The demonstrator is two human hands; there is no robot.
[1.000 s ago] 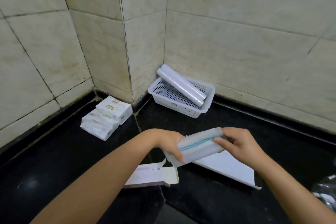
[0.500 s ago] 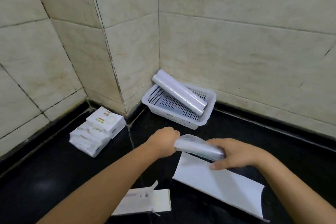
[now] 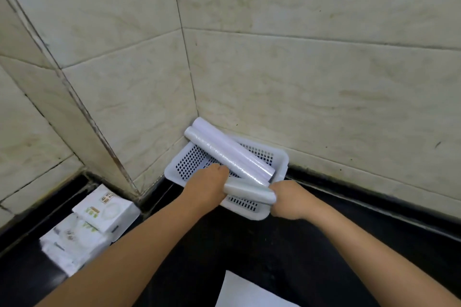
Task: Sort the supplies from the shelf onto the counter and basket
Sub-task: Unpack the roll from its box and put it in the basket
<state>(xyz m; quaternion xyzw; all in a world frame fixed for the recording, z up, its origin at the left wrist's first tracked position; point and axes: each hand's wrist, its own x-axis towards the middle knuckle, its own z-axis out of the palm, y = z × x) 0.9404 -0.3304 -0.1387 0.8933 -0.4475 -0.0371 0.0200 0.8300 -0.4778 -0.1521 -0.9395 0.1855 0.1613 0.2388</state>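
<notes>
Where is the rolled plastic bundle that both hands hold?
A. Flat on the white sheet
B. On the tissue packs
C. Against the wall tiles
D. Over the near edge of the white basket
D: the left hand and right hand grip the bundle over the near edge of the basket.

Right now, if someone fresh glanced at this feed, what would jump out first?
Both hands at centre: the left hand and right hand each grip an end of a rolled clear bag bundle over the near rim of the white basket tucked into the tiled corner. Two long rolls lie diagonally across that basket. At lower left, white tissue packs sit stacked on the black counter.
</notes>
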